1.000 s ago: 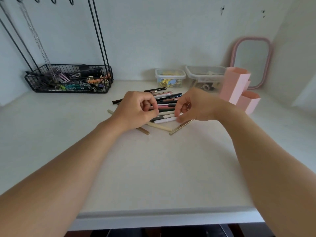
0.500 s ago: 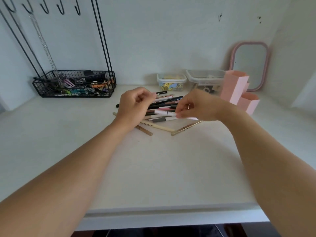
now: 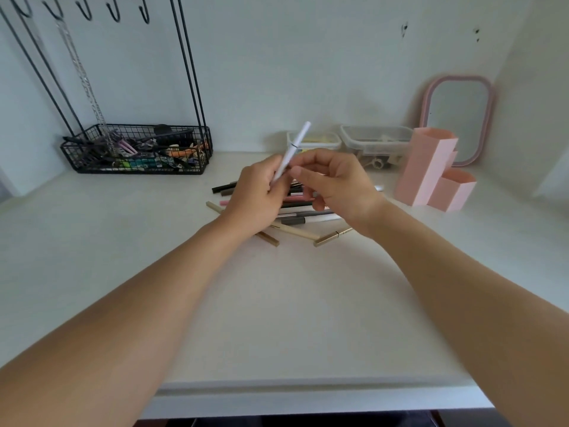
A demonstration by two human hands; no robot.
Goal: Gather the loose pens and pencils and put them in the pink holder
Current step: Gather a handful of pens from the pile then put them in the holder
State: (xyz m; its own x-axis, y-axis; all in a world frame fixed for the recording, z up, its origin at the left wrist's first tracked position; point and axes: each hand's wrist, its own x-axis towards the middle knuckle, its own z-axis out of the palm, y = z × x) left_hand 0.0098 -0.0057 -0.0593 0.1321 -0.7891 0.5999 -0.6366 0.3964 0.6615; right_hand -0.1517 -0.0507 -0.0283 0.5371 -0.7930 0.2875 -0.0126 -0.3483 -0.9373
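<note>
You are holding a white pen [image 3: 292,152] in your left hand [image 3: 257,200], lifted clear of the surface [image 3: 277,303] — its lower end is sitting inside your curled fingers [image 3: 274,167] and its upper end is tilting up and to the right, toward the far wall. Your left fingers are closing snugly around the barrel, with the thumb side hidden behind the pen.

Your right hand [image 3: 335,183] is hovering just beside the left, fingers loosely curled and slightly apart; its thumb tip [image 3: 296,172] is sitting right next to the pen's lower part, though whether it is touching the pen cannot be told. It is gripping nothing that shows.

Below both hands the pile of loose pens and pencils [image 3: 303,215] is lying flat on the surface — black, pink, grey, white and gold barrels crossing one another, with the gold ones nearest you.

The pink holder [image 3: 426,171] is standing upright to the right of the pile, well apart from the raised pen, with a shorter pink compartment [image 3: 452,192] joined on its near right side.
</note>
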